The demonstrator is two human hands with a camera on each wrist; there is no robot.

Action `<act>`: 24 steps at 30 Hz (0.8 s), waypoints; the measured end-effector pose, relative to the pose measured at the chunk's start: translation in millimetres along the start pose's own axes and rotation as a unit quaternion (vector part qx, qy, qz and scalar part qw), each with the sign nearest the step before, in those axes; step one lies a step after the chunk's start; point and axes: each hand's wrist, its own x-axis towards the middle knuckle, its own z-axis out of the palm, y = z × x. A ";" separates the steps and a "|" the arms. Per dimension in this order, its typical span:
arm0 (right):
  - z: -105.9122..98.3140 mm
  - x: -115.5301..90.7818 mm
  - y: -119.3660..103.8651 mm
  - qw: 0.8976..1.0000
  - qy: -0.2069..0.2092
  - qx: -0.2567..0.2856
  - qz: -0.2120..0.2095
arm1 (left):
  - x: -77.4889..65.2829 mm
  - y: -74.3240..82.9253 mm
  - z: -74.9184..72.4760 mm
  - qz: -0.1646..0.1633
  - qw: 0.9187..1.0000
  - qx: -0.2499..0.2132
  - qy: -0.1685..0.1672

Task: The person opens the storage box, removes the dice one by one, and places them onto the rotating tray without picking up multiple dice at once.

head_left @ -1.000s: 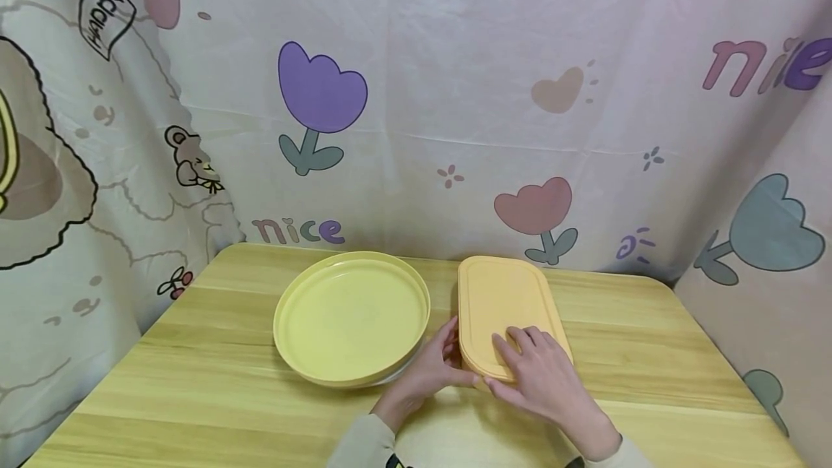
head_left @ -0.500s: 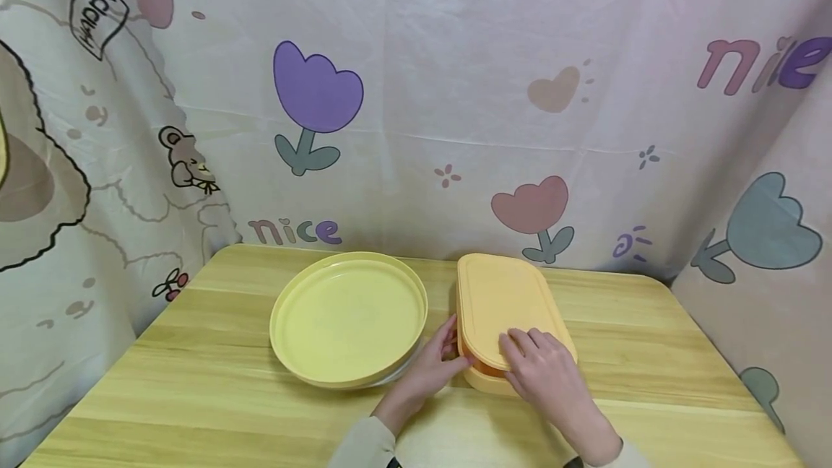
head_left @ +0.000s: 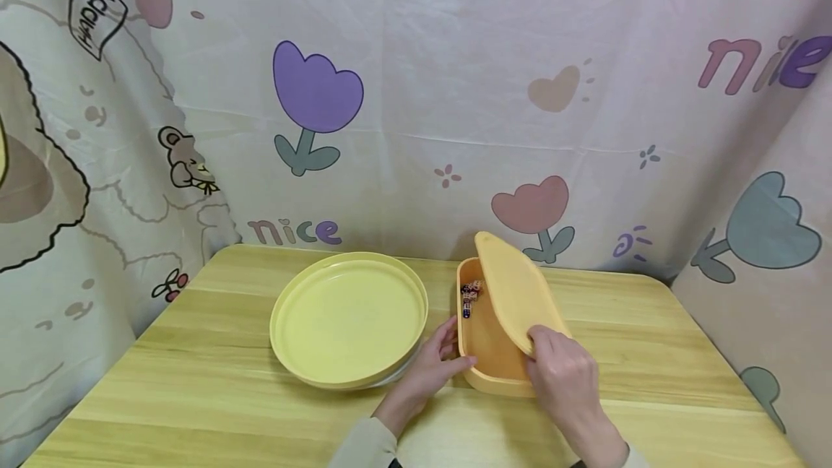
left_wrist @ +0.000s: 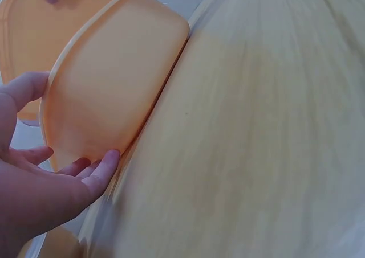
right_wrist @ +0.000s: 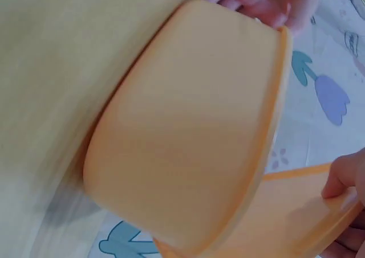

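An orange plastic box (head_left: 497, 386), rectangular with rounded corners, stands on the table right of centre. My left hand (head_left: 430, 368) holds its near left corner, the thumb at the rim and the other fingers against the outer wall (left_wrist: 120, 76). In my right hand (head_left: 564, 374) is the box's lid (head_left: 520, 287), gripped by its near edge. The lid is tilted up over the right part of the box, its left side raised. Small dark, patterned pieces (head_left: 469, 297) lie inside at the far left; their kind is too small to tell.
To the left stands a round yellow tray (head_left: 351, 320), with a whitish edge showing beneath it. Both rest on a wood-grain table (head_left: 214, 381). A printed curtain (head_left: 416, 92) hangs behind the table and along its sides.
The lid, earlier lying over the box, has come up and tilted to the right, baring the inside. My right hand has gone from flat on the lid to gripping its edge.
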 end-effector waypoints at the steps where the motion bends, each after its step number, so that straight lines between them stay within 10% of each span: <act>1: -0.7 0.2 2.1 1.000 0.013 -0.001 0.013 | 0.0 0.0 0.1 -0.001 1.000 -0.001 0.001; 14: -20.2 2.5 27.6 0.977 0.062 0.001 0.205 | 1.5 -1.9 0.6 -0.007 1.000 0.010 0.012; 24: -29.5 -0.9 48.8 0.893 0.083 0.027 0.441 | -0.7 -0.9 1.2 -0.008 1.000 0.014 0.018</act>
